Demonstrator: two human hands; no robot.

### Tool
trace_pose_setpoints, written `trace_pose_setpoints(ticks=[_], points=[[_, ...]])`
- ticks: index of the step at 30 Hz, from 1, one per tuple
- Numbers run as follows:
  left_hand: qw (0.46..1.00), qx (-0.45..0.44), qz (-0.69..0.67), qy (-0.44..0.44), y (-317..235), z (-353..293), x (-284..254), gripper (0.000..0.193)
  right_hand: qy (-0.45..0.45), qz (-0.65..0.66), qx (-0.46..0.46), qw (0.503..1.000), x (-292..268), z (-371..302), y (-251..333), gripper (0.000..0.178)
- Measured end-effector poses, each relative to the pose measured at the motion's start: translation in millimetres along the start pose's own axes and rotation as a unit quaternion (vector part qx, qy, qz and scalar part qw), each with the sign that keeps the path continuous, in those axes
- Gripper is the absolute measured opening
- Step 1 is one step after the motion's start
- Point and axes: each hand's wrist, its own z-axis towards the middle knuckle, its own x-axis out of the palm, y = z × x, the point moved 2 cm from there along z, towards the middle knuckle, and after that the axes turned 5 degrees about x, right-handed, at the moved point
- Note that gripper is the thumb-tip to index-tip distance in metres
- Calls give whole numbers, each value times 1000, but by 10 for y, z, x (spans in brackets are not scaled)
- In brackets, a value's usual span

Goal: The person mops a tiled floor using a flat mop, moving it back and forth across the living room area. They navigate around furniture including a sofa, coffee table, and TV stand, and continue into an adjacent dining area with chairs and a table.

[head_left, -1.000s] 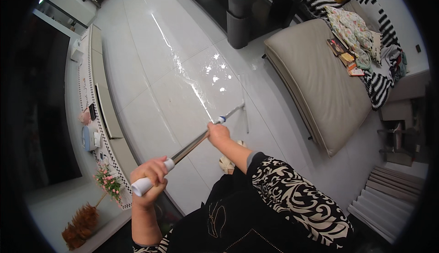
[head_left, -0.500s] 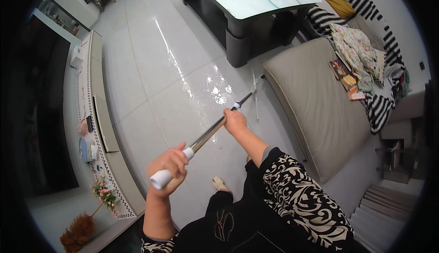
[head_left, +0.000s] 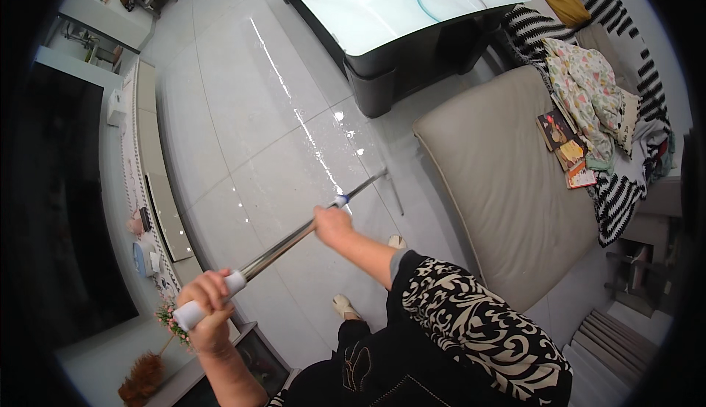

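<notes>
A long-handled mop (head_left: 279, 249) with a metal pole slants across the middle of the view. Around its white end grip, at the lower left, the fingers of my left hand (head_left: 204, 300) are closed. My right hand (head_left: 333, 225) wraps the pole farther along, just below a blue-and-white collar (head_left: 340, 201). The pole's far end meets a thin, bar-like head (head_left: 395, 192) lying on the tiled floor (head_left: 250, 142), left of the padded seat. Glossy bright streaks show on the tiles.
A grey padded seat (head_left: 500, 179) stands at the right, with books (head_left: 562, 146) and a patterned cloth (head_left: 585, 76) on it. A glass-topped table (head_left: 412, 2) is at the far side. Along the left runs a low cabinet (head_left: 165, 208) with flowers near its close end.
Both hands and the mop pole have swung left and toward me. The bar-like head has slid nearer and slightly left. My view has shifted a little.
</notes>
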Motion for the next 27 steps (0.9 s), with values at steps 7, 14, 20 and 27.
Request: trace_pose_setpoints(ticks=[7,14,20,27], points=[[986,56,131,84,-486,219,307,31,70,99,-84,989,-39,78,448,24],[991,67,113,35,-356,404,224,28,58,125,-75,988,-905,-239,-505,65],[956,203,58,-202,17,725,-156,19,42,134,99,985,-1825,-483,-1240,45],[910,207,83,-350,231,1631,-366,19,19,336,227,914,-2751,307,-1850,34]])
